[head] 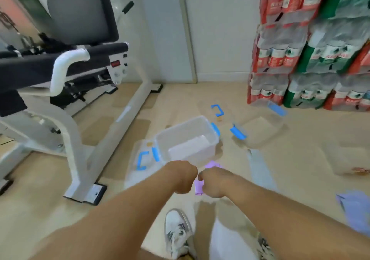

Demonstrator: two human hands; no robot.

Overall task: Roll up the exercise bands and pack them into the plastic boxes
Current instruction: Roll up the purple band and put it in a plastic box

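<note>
My left hand and my right hand are held close together over the floor, both curled around a purple exercise band that shows between and beyond them. Just past my hands stands a clear plastic box with blue clips, open and seemingly with nothing in it. Its clear lid with a blue latch lies at its left. A second clear box with blue clips sits further right. A pale blue band lies flat on the floor to my right.
A white gym machine with black pads fills the left side. Stacked packs of bottled water stand at the back right. Another clear box is at the right edge, a lavender band nearer me. My shoe is below.
</note>
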